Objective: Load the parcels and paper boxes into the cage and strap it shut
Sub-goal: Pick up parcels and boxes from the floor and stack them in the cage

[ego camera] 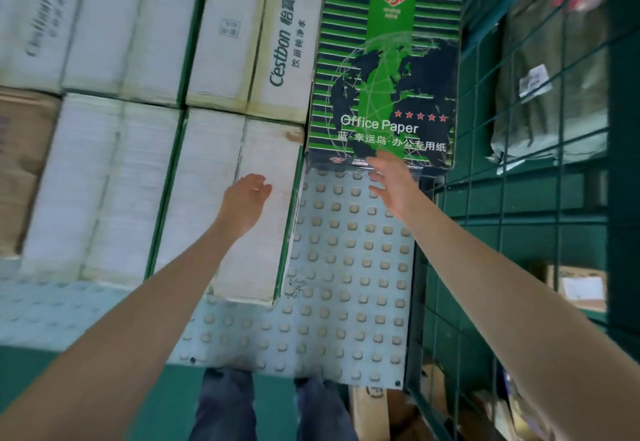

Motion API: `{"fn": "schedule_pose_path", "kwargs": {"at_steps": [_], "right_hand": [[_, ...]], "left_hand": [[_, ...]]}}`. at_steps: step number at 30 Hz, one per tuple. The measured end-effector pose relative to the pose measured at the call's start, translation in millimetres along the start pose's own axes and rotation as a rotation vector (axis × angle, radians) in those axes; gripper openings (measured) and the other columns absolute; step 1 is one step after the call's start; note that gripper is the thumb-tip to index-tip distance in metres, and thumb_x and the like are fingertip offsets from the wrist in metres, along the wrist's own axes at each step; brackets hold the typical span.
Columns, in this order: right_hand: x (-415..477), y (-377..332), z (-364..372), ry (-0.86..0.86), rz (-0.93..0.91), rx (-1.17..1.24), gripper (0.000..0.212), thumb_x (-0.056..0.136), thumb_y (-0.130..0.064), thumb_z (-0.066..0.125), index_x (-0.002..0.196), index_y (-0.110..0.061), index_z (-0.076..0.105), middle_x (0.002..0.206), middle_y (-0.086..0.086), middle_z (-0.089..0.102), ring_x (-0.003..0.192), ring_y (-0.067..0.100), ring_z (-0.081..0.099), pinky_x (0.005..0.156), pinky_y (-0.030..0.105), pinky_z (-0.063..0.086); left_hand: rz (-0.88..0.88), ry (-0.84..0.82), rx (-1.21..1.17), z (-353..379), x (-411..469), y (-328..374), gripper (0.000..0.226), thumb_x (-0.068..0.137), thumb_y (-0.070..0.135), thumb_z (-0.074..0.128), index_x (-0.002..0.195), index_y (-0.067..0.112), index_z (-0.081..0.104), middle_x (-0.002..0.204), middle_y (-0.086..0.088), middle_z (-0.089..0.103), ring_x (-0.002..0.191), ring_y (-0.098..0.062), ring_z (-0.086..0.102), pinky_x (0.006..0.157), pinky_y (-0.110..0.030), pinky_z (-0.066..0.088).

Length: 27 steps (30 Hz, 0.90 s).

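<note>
Two bare hands reach forward, and neither grip holds anything. The right hand (391,182) is released, its fingers spread at the near bottom edge of the green Office Paper box (384,70); blur hides whether they touch it. The left hand (246,196) hangs loose, fingers lightly curled, over the near white carton (207,163).

The green box stands at the far right end of the studded cage floor (346,267), just beside the green wire mesh wall (519,198) on its right and against a white Cestbon carton (277,46) on its left. More white cartons (104,25) fill the left side in rows, with a brown carton (20,150) at the far left edge. Behind the mesh lies a grey bagged parcel (554,94). Blue trouser legs (221,406) show at the bottom.
</note>
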State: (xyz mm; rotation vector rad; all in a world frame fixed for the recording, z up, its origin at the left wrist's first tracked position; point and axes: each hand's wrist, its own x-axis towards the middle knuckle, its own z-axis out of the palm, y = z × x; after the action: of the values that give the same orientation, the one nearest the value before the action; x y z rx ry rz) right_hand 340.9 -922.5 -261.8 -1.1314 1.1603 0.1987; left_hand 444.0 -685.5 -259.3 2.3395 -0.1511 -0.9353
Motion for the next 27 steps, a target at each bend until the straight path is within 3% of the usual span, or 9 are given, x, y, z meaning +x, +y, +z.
{"fn": "schedule_pose_path", "kwargs": {"at_steps": [2,6,12,14,16,20,23,25,27], "right_hand": [[-22,-3,7,-0.048,0.011,-0.092,0.044,0.099,-0.019,0.054,0.142,-0.013,0.046,0.139,0.008,0.052,0.124,0.021,0.049,0.097,0.035,0.04],[-76,-11,22,-0.099,0.001,-0.122,0.033,0.101,-0.021,0.052,0.131,-0.01,0.054,0.129,0.01,0.06,0.123,0.024,0.054,0.101,0.036,0.042],[-171,-8,73,-0.176,-0.028,-0.22,0.029,0.1,-0.029,0.052,0.124,-0.012,0.055,0.127,0.014,0.063,0.117,0.027,0.058,0.097,0.038,0.046],[-195,1,94,-0.223,-0.03,-0.25,0.03,0.1,-0.028,0.052,0.124,-0.011,0.055,0.126,0.014,0.064,0.115,0.027,0.059,0.091,0.036,0.046],[-218,12,118,-0.266,-0.016,-0.279,0.035,0.1,-0.029,0.053,0.128,-0.008,0.056,0.121,0.012,0.065,0.112,0.026,0.059,0.097,0.037,0.044],[-269,36,188,-0.362,-0.013,-0.32,0.025,0.098,-0.03,0.054,0.115,-0.011,0.059,0.111,0.009,0.067,0.104,0.024,0.06,0.098,0.036,0.043],[-311,61,253,-0.421,-0.034,-0.401,0.03,0.099,-0.029,0.053,0.12,-0.008,0.059,0.115,0.012,0.066,0.102,0.024,0.062,0.092,0.034,0.045],[-342,85,305,-0.467,-0.043,-0.474,0.035,0.099,-0.029,0.053,0.123,-0.005,0.059,0.122,0.015,0.066,0.113,0.031,0.062,0.1,0.036,0.045],[-378,119,362,-0.531,-0.054,-0.562,0.037,0.099,-0.029,0.052,0.128,-0.005,0.058,0.129,0.017,0.064,0.119,0.032,0.06,0.103,0.037,0.043]], "left_hand": [[-0.082,0.012,-0.149,-9,-17,3,0.035,0.102,0.022,0.051,0.133,0.007,0.057,0.129,-0.008,0.059,0.119,-0.02,0.053,0.097,-0.021,0.037],[-0.194,0.077,-0.454,-37,-57,-1,0.019,0.102,0.019,0.047,0.113,0.014,0.062,0.118,-0.009,0.065,0.113,-0.026,0.061,0.1,-0.039,0.046],[-0.255,0.205,-0.808,-102,-154,-29,0.028,0.103,0.017,0.046,0.124,0.004,0.059,0.113,-0.009,0.064,0.102,-0.021,0.061,0.095,-0.036,0.045],[-0.272,0.24,-0.866,-119,-179,-50,0.024,0.103,0.017,0.048,0.118,0.005,0.061,0.108,-0.008,0.066,0.093,-0.018,0.063,0.089,-0.034,0.046],[-0.286,0.279,-0.926,-136,-205,-73,0.018,0.103,0.016,0.048,0.109,0.007,0.061,0.105,-0.008,0.065,0.084,-0.014,0.062,0.081,-0.03,0.046],[-0.326,0.382,-1.003,-178,-266,-138,0.032,0.106,0.015,0.039,0.128,0.0,0.057,0.118,-0.012,0.064,0.1,-0.021,0.061,0.08,-0.027,0.049],[-0.367,0.438,-1.124,-211,-321,-205,0.038,0.107,0.013,0.03,0.135,-0.002,0.051,0.132,-0.015,0.06,0.114,-0.025,0.059,0.075,-0.023,0.049],[-0.379,0.495,-1.177,-231,-363,-253,0.039,0.107,0.01,0.026,0.136,-0.002,0.049,0.136,-0.016,0.056,0.125,-0.028,0.054,0.087,-0.031,0.048],[-0.427,0.585,-1.172,-248,-409,-306,0.035,0.105,0.008,0.03,0.131,0.001,0.051,0.137,-0.015,0.056,0.118,-0.025,0.054,0.097,-0.036,0.042]]}}
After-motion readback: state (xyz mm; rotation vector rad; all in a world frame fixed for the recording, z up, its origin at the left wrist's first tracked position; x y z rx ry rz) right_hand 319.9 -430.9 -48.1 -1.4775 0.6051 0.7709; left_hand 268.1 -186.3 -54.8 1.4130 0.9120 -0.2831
